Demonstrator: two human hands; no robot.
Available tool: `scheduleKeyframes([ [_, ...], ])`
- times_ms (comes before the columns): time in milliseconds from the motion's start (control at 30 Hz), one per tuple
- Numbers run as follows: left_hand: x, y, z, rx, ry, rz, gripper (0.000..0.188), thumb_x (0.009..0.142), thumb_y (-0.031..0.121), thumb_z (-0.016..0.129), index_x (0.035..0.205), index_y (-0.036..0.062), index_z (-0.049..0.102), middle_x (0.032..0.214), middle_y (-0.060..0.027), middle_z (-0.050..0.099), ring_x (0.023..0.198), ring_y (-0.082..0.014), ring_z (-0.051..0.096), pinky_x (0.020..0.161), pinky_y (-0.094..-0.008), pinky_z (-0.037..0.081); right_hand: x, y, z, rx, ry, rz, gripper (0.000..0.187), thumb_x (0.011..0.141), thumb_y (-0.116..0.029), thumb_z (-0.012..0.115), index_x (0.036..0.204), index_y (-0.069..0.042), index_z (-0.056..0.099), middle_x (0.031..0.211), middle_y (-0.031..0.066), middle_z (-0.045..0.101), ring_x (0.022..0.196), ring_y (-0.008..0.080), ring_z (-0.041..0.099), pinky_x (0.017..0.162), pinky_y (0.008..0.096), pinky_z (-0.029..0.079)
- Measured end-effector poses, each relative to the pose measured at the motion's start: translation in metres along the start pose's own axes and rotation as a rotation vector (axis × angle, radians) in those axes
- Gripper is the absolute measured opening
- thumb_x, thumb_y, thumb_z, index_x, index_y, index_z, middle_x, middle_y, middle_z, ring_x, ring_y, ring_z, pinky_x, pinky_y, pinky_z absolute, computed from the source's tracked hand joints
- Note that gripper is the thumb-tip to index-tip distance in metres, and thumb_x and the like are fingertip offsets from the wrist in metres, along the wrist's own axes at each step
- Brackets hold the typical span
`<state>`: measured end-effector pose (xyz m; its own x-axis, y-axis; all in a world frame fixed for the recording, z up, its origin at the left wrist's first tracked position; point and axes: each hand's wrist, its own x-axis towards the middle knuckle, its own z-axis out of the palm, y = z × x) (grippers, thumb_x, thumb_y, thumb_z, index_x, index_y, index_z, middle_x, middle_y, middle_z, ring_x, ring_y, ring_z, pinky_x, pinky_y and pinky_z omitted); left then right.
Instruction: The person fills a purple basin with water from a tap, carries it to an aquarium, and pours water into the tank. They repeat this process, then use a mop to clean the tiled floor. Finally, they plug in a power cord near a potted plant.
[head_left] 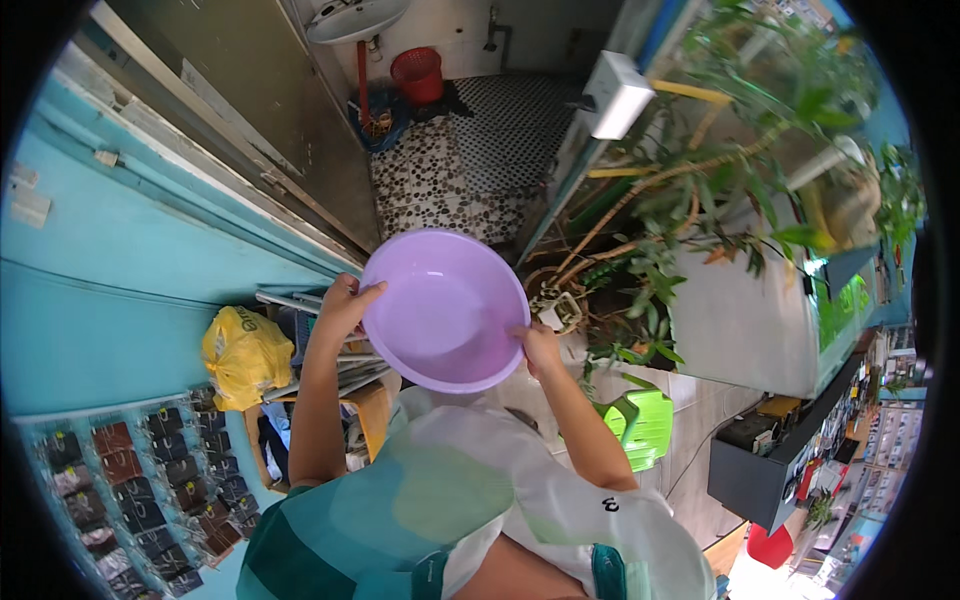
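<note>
A round purple plastic basin (440,310) is held out in front of my body, its open top turned up toward me. Nothing shows inside it. My left hand (345,308) grips the rim on the left, with the thumb laid over the edge. On the opposite side my right hand (538,348) clasps the lower right rim, a thumb reaching inside. The fingers beneath the basin are hidden on both sides.
Ahead, a doorway leads to a pebble-patterned floor (410,180) with a red basket (417,76) and a sink (357,18). Leafy plants (650,270) crowd the right, near a green plastic stool (640,428). A yellow bag (245,355) sits left, beside the blue wall (110,320).
</note>
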<state>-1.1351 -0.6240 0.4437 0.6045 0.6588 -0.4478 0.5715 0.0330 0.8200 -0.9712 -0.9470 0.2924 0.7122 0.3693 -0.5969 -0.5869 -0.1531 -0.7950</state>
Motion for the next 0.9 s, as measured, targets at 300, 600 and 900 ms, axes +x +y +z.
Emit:
scheduleKeyframes([
  [300, 0.146, -0.005, -0.073, -0.144, -0.038, -0.200, 0.039, 0.088, 0.020, 0.071, 0.114, -0.0093, 0.070, 0.089, -0.0143, 0.074, 0.067, -0.0262, 0.074, 0.059, -0.0392, 0.067, 0.114, -0.091, 0.117, -0.045, -0.057, 0.018, 0.037, 0.101, -0.035, 0.071, 0.115, -0.001, 0.072, 0.092, 0.0000, 0.070, 0.073, 0.0066, 0.058, 0.064, 0.0234, 0.043],
  [600, 0.350, -0.007, -0.060, -0.419, 0.040, -0.253, 0.042, 0.087, 0.017, 0.071, 0.118, -0.0106, 0.067, 0.102, -0.0212, 0.074, 0.081, -0.0330, 0.077, 0.069, -0.0442, 0.068, 0.232, -0.144, 0.154, -0.139, -0.031, -0.010, 0.066, 0.104, -0.042, 0.066, 0.150, 0.004, 0.051, 0.122, 0.0093, 0.069, 0.108, 0.0173, 0.065, 0.087, 0.0316, 0.053],
  [900, 0.533, 0.083, -0.063, -0.480, 0.062, -0.183, 0.042, 0.084, 0.006, 0.067, 0.122, -0.0103, 0.059, 0.110, -0.0212, 0.069, 0.087, -0.0332, 0.076, 0.064, -0.0404, 0.068, 0.327, -0.191, 0.174, -0.173, 0.226, 0.003, 0.052, 0.102, -0.036, 0.070, 0.139, 0.000, 0.063, 0.113, 0.0074, 0.071, 0.097, 0.0141, 0.067, 0.077, 0.0280, 0.055],
])
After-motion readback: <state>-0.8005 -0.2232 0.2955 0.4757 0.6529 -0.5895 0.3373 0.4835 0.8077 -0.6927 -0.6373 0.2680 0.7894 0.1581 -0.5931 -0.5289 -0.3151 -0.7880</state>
